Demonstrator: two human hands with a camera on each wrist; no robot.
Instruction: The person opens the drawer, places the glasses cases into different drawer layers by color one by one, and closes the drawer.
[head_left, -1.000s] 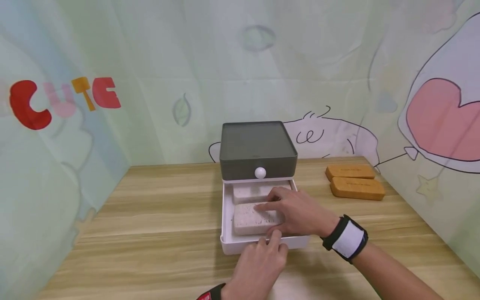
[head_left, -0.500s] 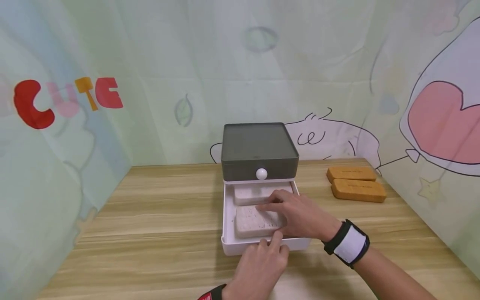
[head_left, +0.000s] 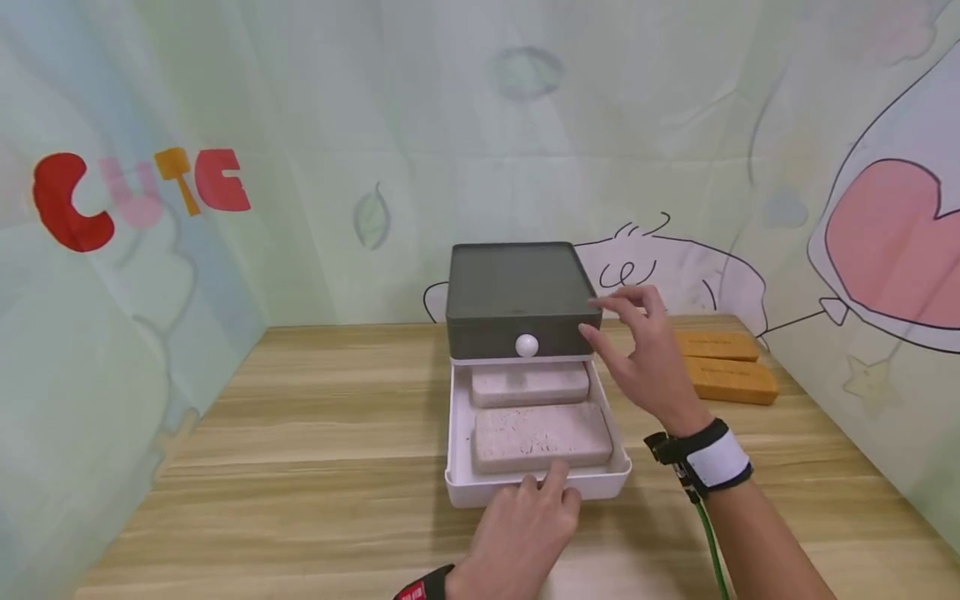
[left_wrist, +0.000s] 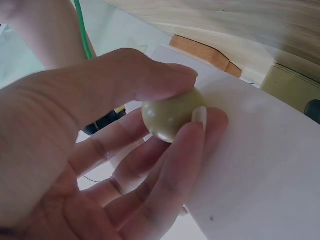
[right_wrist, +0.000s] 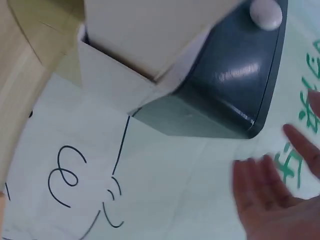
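My left hand (head_left: 521, 529) is at the front of the pulled-out white drawer (head_left: 452, 454); in the left wrist view its thumb and fingers pinch the drawer's round knob (left_wrist: 170, 120). Inside the drawer lie two pale rounded blocks: the front block (head_left: 543, 437) has a speckled top, and the back block (head_left: 528, 383) sits partly under the upper drawer. Raised at the front right corner of that dark grey upper drawer (head_left: 487, 337), my right hand (head_left: 648, 362) has its thumb and fingers spread around nothing. A white knob (head_left: 527, 345) marks the grey drawer's front, which is closed.
Two orange-brown bars (head_left: 731, 381) lie one behind the other on the wooden table (head_left: 337, 442) at the right, partly behind my right hand. A printed cloth (head_left: 315, 125) hangs along the back and sides. A green cord (head_left: 711, 542) trails from my right wrist.
My right hand has let go of the front pale block and moved up and away to the grey drawer's corner. The block stays in the drawer. My left hand keeps its place.
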